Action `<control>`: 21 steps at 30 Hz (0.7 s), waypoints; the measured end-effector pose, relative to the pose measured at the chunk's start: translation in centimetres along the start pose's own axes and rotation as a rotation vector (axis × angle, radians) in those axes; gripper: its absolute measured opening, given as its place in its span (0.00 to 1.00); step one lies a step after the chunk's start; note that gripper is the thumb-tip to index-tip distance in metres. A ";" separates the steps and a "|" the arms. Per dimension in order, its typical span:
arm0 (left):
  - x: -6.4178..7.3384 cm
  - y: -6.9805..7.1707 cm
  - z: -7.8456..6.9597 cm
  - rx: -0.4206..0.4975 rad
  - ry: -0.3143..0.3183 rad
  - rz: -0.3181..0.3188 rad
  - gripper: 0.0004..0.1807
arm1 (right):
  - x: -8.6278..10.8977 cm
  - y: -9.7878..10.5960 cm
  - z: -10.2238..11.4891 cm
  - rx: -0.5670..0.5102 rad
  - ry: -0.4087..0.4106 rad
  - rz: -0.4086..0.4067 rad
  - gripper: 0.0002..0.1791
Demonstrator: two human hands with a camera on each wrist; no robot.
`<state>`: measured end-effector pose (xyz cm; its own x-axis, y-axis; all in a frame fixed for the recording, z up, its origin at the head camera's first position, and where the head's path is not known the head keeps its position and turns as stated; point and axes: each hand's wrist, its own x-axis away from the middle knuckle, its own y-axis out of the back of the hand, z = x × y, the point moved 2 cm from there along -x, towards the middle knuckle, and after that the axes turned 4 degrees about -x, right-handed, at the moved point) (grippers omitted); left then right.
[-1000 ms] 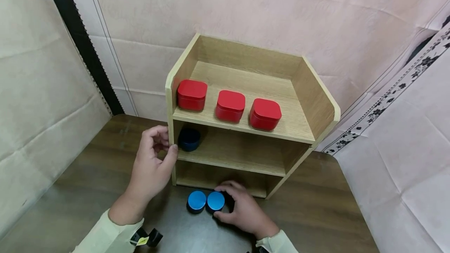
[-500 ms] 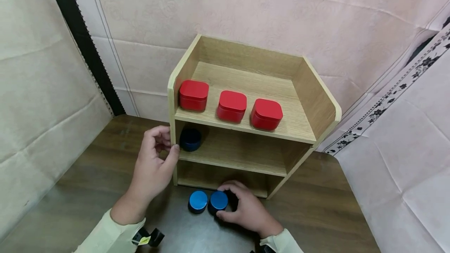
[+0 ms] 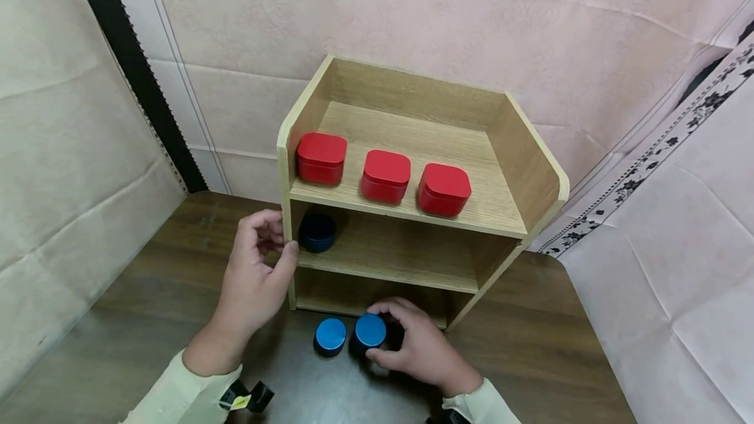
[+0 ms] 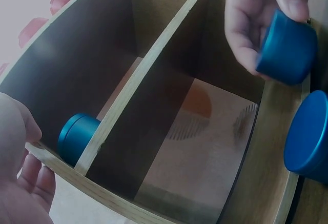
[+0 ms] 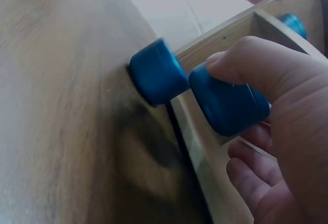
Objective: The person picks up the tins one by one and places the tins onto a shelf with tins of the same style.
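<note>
Half a second on, the right hand [image 3: 418, 349] has drawn its blue tin [image 3: 370, 331] rightward, widening the gap from the second tin [image 3: 330, 335]. Pale, straight-grained wood makes up the three-level shelf unit [image 3: 391, 250], its upper side panels rounded at the near corners; dark brown, streaky grain covers the counter [image 3: 177, 300]. That held tin is a short, smooth cylinder with a satin metallic top and darker sides, apparently lifted just off the counter before the shelf's bottom level, pinched between thumb and fingers. Its twin stands just to the left on the counter. At the far left, the left hand [image 3: 256, 273] grips the shelf's side panel, thumb on the near edge. A third tin [image 3: 318, 233] sits at the middle level's left end. Above, three rounded red boxes [image 3: 385, 176] line the top. The right hand partly blocks the bottom opening; creased, pale cloth [image 3: 442, 25] hangs behind.
</note>
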<state>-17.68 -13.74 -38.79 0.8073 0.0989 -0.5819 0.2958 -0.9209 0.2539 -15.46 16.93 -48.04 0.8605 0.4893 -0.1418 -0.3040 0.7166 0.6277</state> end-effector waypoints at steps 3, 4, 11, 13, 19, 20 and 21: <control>0.0 0.1 0.0 0.001 0.006 0.000 0.28 | 0.0 0.4 0.8 -0.018 0.009 -0.002 0.32; 0.0 0.1 0.0 0.001 0.007 0.000 0.28 | 0.1 0.5 1.0 -0.023 0.012 -0.004 0.32; 0.0 0.0 -0.1 0.000 0.007 0.002 0.28 | 0.3 1.3 2.8 -0.065 0.038 -0.001 0.33; 0.0 0.0 0.0 -0.001 0.005 -0.001 0.28 | 0.3 1.5 3.3 -0.070 0.041 0.004 0.33; 0.0 0.0 0.1 0.001 0.001 -0.004 0.28 | 0.4 2.0 4.8 -0.085 0.058 0.007 0.33; 0.0 0.0 0.1 0.002 0.001 -0.004 0.28 | 0.4 2.1 5.1 -0.088 0.063 0.006 0.33; 0.0 0.0 0.1 0.002 0.000 -0.004 0.28 | 0.5 2.2 5.4 -0.091 0.069 0.005 0.33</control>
<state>-17.73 -13.79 -38.81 0.8059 0.1025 -0.5831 0.2978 -0.9214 0.2497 -13.53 16.08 -42.60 0.8297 0.5236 -0.1934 -0.3465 0.7548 0.5570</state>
